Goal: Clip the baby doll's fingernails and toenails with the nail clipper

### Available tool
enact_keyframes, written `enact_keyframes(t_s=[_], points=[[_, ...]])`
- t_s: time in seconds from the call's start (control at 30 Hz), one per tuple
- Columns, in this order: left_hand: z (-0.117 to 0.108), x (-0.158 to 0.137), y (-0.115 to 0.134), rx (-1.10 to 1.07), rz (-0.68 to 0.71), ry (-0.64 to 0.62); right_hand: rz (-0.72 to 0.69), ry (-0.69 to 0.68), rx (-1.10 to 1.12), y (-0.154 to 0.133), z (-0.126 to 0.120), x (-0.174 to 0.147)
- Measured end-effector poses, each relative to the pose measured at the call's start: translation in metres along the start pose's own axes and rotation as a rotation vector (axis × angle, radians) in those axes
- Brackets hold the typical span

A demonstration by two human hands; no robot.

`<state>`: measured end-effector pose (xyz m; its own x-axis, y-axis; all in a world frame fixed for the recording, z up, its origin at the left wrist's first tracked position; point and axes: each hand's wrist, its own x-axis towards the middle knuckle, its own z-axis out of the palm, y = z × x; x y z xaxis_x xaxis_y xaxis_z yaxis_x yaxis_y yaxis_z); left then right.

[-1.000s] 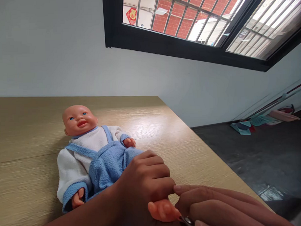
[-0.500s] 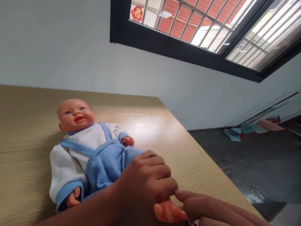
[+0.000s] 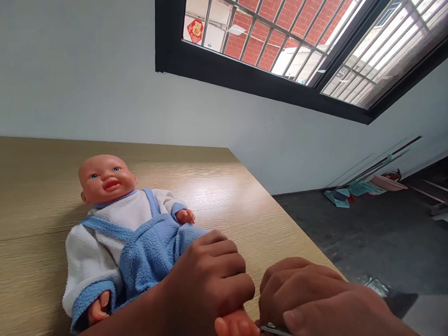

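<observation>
Holding hand: from my distant seat I see the left hand (image 3: 211,278), fingers curled and pressed together, closed, I judge, around a lower leg of the baby doll (image 3: 146,249) with bald plastic head, white fleecy top and blue fleecy overalls.
Doll: it lies face up on the pale wood-grain worktop (image 3: 263,225), head toward the far edge.
Foot: the rosy plastic foot (image 3: 240,329), toes showing, comes out just below the left hand.
Working hand: the right hand (image 3: 309,297) has folded fingers, its thumb pinching a thin silver metal tool (image 3: 276,331) beside the toes.
Change: half a second ago the right fingers were stretched to the left knuckles; now they are folded and apart, and more metal shows. I judge the tool's grip was adjusted while the foot remains held.
Hidden: the lower leg is covered; the picture's bottom cuts foot and tool, so whether metal touches toe, I cannot tell.
</observation>
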<state>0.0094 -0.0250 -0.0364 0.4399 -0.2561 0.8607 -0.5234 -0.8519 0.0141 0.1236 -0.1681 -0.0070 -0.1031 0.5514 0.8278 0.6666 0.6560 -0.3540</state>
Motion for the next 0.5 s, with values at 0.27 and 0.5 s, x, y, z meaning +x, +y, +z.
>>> enact_keyframes(t_s=[0.27,0.5], points=[[-0.001,0.003,0.001,0.001,-0.008,-0.002,-0.037,0.284,0.165,-0.006,0.022,0.016],[-0.003,0.002,0.002,-0.006,-0.029,-0.021,-0.004,0.293,0.211,-0.009,0.027,0.021]])
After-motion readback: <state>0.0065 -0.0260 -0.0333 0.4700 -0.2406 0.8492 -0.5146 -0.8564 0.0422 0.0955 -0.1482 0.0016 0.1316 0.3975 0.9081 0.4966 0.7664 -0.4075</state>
